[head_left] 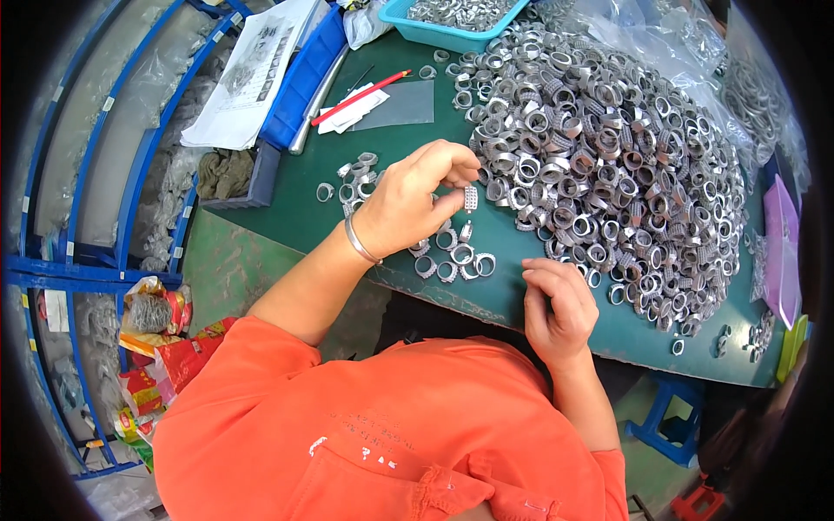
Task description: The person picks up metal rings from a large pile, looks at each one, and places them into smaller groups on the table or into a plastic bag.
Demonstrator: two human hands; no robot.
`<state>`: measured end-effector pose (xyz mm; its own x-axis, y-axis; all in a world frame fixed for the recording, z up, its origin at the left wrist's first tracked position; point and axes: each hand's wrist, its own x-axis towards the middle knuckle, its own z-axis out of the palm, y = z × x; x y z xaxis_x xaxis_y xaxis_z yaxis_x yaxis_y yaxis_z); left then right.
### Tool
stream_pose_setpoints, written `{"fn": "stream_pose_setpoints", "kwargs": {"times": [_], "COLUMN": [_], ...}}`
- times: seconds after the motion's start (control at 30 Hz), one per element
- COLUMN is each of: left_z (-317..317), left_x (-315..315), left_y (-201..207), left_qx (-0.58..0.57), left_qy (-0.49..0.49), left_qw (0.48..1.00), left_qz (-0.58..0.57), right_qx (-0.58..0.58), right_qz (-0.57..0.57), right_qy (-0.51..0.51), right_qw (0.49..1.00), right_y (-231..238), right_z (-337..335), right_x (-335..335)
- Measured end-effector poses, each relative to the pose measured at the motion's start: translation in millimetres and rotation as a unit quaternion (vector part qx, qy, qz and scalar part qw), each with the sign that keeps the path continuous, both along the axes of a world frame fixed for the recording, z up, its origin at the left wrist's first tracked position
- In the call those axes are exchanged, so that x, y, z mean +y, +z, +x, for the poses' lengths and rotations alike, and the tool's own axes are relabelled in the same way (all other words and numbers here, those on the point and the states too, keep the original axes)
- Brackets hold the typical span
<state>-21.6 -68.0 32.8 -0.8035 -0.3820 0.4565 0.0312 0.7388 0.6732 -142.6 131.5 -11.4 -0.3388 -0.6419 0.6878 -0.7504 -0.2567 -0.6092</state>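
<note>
counter: far right corner lost under clear plastic bags. blue tray at far edge: top cut off. ring pile: lower layers hidden. left grip partly hides loose rings; pinched ring: studs too small to count. right grip, by near edge: palm hidden.

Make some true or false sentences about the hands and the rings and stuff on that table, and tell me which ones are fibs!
1. The left hand is holding a ring by its fingertips. True.

2. The big pile of rings is to the left of that hand. False: it is to the right.

3. A red pen or pencil lies across some white papers. True.

4. The table has a bright yellow top. False: its top is green.

5. The light blue basin has small metal pieces in it. True.
</note>
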Motion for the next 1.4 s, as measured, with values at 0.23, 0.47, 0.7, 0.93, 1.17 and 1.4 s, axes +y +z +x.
{"fn": "stream_pose_setpoints", "kwargs": {"times": [0.23, 0.47, 0.7, 0.93, 1.17, 1.4], "left_z": [0, -13, -75, -72, -24, -9], "left_x": [-16, -60, -153, -134, -40, -14], "left_y": [2, 14, -18, -6, 5, 7], "left_qx": [-0.007, -0.201, -0.209, -0.209, -0.017, -0.008], "left_qy": [-0.040, -0.154, 0.239, 0.207, -0.053, -0.100], "left_qw": [0.991, 0.947, 0.919, 0.938, 0.989, 0.981], "left_qz": [-0.129, -0.199, -0.232, -0.183, 0.136, 0.167], "right_qx": [-0.006, -0.001, -0.008, -0.010, -0.026, -0.024], "right_qz": [-0.001, 0.003, 0.001, -0.002, 0.006, 0.008], "right_qy": [0.003, -0.004, -0.007, -0.014, 0.000, 0.004], "right_qw": [1.000, 1.000, 1.000, 1.000, 1.000, 1.000], "right_y": [4, 2, 3, 3, 1, 2], "right_z": [1, 1, 2, -1, -2, -3], "right_x": [-2, 2, -1, 0, -1, 0]}}
